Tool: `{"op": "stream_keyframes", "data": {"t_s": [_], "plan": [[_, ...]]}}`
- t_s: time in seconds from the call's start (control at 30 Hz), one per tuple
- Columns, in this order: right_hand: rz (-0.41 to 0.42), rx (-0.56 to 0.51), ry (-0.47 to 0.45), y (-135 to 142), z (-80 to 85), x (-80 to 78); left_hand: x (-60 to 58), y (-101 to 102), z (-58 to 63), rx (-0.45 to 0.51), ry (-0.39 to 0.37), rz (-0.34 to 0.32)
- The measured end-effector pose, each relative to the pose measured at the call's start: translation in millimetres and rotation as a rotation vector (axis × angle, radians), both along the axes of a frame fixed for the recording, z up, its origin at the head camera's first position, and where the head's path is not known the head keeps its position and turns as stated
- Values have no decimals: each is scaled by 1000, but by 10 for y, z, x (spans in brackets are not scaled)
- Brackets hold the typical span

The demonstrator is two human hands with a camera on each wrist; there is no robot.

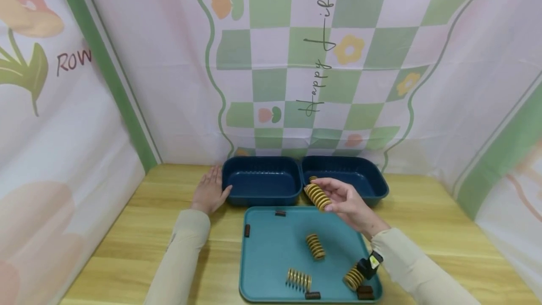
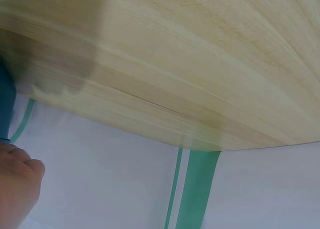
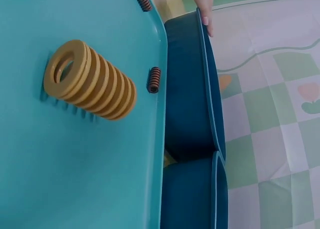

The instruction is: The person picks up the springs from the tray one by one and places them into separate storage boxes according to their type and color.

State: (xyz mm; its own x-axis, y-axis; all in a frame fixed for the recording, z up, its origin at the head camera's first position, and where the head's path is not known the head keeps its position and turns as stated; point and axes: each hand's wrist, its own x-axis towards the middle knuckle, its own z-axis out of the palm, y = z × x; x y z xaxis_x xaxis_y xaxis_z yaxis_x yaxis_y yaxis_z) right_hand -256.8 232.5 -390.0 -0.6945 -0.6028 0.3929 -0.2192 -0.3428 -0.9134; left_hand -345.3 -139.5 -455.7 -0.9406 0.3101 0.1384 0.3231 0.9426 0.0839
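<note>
My right hand (image 1: 349, 204) pinches a yellow coil spring (image 1: 317, 196) in front of the right blue bin (image 1: 372, 189), above the tray's far edge. Just behind it a second small yellow coil (image 1: 313, 179) shows; whether it is held or lies in the bin I cannot tell. My left hand (image 1: 208, 192) rests against the left side of the left blue bin (image 1: 262, 200), fingers straight and thumb at its rim. Below, the teal tray (image 1: 271, 258) bears a yellow spring (image 1: 315, 247), also large in the right wrist view, and two more yellow springs (image 1: 298, 280) nearer its front.
Small dark brown springs lie on the tray: one by the far edge (image 1: 280, 212), one at the left (image 1: 247, 230), others (image 1: 365, 292) in front. The wooden table (image 1: 139, 248) meets printed cloth (image 1: 182, 121) behind the bins. A black device (image 1: 370, 266) sits at my right wrist.
</note>
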Motion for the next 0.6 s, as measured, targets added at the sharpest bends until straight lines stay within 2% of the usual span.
{"op": "stream_keyframes", "data": {"t_s": [0.17, 0.27, 0.47, 0.6], "plan": [[-18, 39, 38, 16, -12, -40, -1, 7, 5, -4, -1, 7], [-58, 88, 55, 44, -7, -92, -4, 8, 2, -10, 3, 10], [-233, 257, 20, 144, 131, -296, -4, 10, 7, -11, -11, 17], [-370, 459, 30, 220, 261, -500, -5, 12, 1, -13, -19, 23]]}}
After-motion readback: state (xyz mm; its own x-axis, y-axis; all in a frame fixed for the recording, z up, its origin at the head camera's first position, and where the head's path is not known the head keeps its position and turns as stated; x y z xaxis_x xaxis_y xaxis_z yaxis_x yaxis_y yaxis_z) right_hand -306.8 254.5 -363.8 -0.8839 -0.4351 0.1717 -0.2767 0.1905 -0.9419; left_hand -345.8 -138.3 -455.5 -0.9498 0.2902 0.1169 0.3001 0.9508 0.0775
